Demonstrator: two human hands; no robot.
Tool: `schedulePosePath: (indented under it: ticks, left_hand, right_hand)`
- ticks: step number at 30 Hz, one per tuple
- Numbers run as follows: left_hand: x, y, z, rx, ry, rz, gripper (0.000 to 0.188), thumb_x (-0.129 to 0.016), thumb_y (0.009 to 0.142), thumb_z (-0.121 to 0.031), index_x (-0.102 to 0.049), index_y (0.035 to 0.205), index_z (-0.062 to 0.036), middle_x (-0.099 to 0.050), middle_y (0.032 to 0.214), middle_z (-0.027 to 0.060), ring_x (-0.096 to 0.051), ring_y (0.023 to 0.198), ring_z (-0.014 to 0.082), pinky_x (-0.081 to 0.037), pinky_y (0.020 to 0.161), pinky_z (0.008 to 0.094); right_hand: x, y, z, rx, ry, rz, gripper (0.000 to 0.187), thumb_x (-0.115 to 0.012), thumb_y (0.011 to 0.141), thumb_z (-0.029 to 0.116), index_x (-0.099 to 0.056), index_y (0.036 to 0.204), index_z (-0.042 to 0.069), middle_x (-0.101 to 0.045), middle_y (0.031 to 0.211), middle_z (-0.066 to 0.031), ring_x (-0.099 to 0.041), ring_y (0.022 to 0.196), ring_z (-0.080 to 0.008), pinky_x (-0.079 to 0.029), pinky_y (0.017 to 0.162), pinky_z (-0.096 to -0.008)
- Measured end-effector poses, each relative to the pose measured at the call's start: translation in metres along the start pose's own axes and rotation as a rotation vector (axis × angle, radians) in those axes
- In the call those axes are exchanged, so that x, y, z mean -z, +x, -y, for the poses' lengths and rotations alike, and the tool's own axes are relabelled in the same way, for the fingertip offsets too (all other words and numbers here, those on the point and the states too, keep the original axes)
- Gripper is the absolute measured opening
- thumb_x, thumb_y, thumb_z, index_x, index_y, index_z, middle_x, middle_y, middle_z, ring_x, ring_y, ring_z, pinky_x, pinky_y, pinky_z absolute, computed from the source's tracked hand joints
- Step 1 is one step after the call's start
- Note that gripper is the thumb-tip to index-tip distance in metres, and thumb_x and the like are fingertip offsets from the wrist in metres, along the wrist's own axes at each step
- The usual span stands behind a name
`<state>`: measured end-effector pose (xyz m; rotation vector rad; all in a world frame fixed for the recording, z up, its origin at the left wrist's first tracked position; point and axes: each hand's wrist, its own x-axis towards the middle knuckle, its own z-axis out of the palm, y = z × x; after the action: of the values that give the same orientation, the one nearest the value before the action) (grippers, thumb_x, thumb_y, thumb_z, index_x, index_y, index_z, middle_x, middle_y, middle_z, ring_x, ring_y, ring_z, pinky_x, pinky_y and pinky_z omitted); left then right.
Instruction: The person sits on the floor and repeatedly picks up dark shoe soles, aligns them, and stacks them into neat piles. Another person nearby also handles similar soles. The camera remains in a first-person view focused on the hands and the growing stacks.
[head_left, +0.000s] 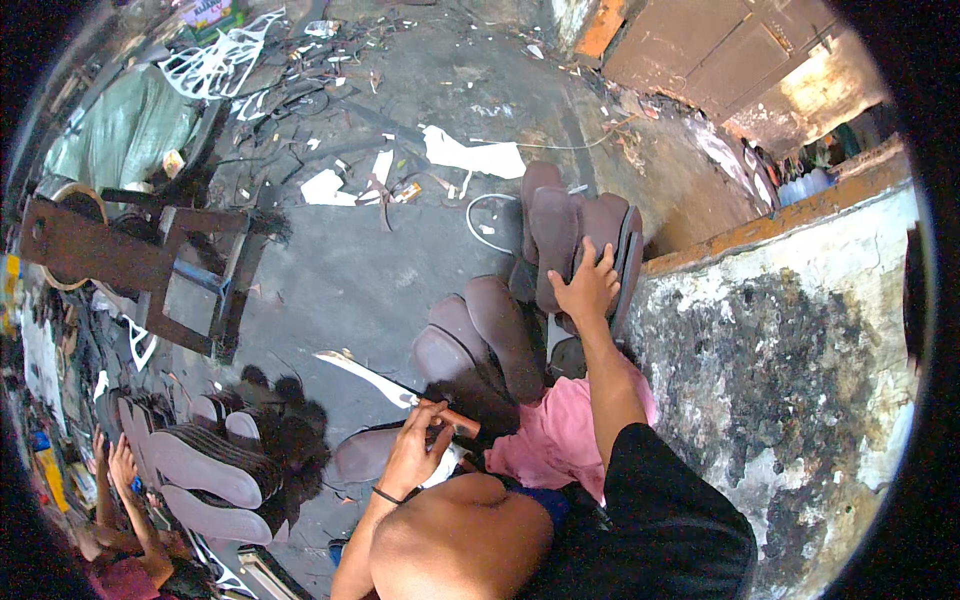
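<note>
Left hand (415,450): low in the worker's view, at seven o'clock, fingers curled firmly around the orange-brown handle (461,424) of a knife (396,394); a thin dark band (388,496) circles the wrist.
Blade (368,376): pale, long and slightly curved, its tip aimed toward ten o'clock from the fist, while the handle's butt pokes out toward four.
Right hand (588,290): out at three o'clock, fingers spread apart and resting on the upper pile; whether they press or pinch any piece, I can't tell from here.
Upper pile (550,225): thick brown soles at two o'clock, heaped unevenly, some leaning on edge.
Nearer pile (505,325): more brown soles, just below the centre toward six o'clock, overlapping and tilted.
Single sole (360,456): flat on the floor (330,270) at seven o'clock, partly hidden behind the left hand.
Pink cloth (565,420): bunched at five o'clock, beside the bare knee (460,540) and under the right forearm.
White scraps (472,153): strewn from ten to twelve o'clock.
Wooden frame (165,265): dark, standing at nine o'clock.
Co-worker's hands (122,465): at eight o'clock, close beside stacked soles (205,465).
Wall (770,400): peeling and blackened, at four o'clock.
</note>
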<state>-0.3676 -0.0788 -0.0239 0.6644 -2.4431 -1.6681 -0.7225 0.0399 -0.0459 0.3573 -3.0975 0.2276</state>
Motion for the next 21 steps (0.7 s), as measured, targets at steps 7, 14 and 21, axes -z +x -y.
schedulePosePath:
  ticks: [7, 14, 21]
  left_hand:
    - [0.001, 0.014, 0.013, 0.08, -0.104, -0.033, 0.041, -0.069, 0.095, -0.011, -0.056, 0.133, 0.0016, -0.064, 0.118, 0.0165, -0.068, 0.104, 0.0253, -0.059, 0.085, 0.0358]
    - [0.01, 0.104, 0.007, 0.413, -1.085, -0.38, 0.06, -0.067, 0.099, -0.021, -0.039, 0.148, -0.002, -0.057, 0.133, 0.0129, -0.058, 0.114, 0.02, -0.049, 0.097, 0.0344]
    - [0.09, 0.124, 0.121, 0.384, -0.606, -0.759, 0.097, -0.081, 0.085, -0.019, -0.018, 0.156, -0.0065, -0.054, 0.134, 0.0182, -0.061, 0.109, 0.0268, -0.054, 0.085, 0.039]
  right_hand:
    - [0.016, 0.013, -0.001, 0.059, 0.453, -0.188, 0.096, -0.086, 0.068, 0.01, -0.033, 0.147, 0.004, -0.028, 0.14, -0.0243, -0.047, 0.123, -0.044, -0.043, 0.107, -0.0473]
    - [-0.008, -0.104, 0.113, 0.926, 0.958, 0.088, 0.056, -0.082, 0.071, 0.026, -0.061, 0.119, 0.006, -0.056, 0.12, -0.0195, -0.05, 0.12, -0.039, -0.04, 0.105, -0.05]
    - [-0.024, 0.003, 0.034, 0.381, 0.098, -0.1, 0.073, -0.078, 0.078, 0.028, -0.05, 0.143, 0.01, -0.043, 0.146, -0.0249, -0.043, 0.133, -0.046, -0.033, 0.11, -0.0593]
